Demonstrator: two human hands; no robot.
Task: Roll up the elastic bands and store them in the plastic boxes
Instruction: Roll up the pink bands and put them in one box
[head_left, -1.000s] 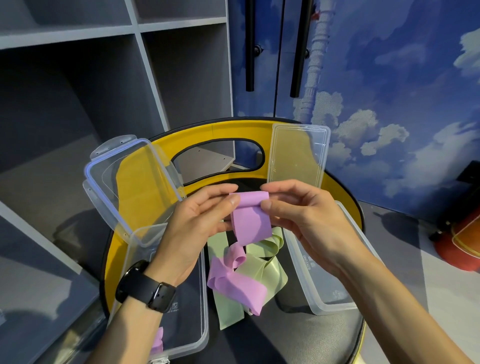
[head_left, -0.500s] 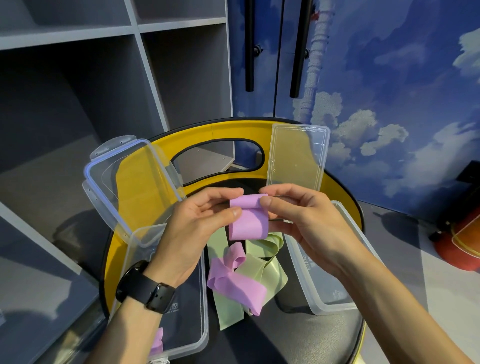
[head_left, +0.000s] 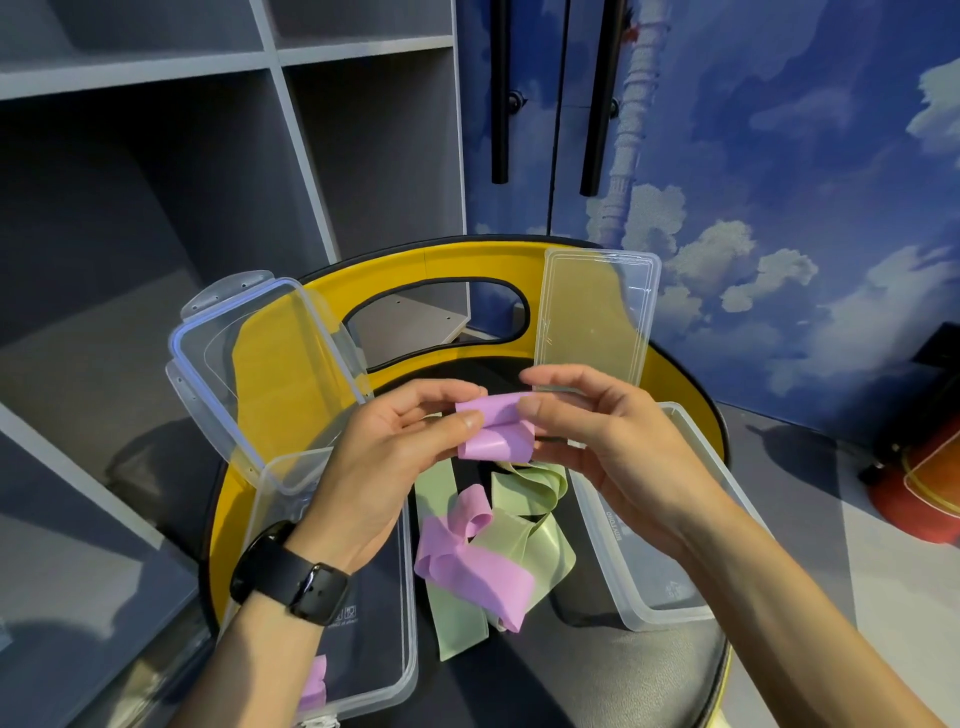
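Pinching the purple band (head_left: 496, 428) at both ends: left hand (head_left: 387, 467) at its left edge, thumb on front, right hand (head_left: 613, 452) at the right edge, fingers curled over the top. Held up above the black seat (head_left: 597, 670), clear of the loose pile of bands (head_left: 488, 545) on it, so the roll can tighten freely. Left box (head_left: 405, 613) and right box (head_left: 670, 587) lying open either side of the pile, lids up, ready to receive. Compared with a second ago: hanging tail gone, wound into a shorter, thicker roll.
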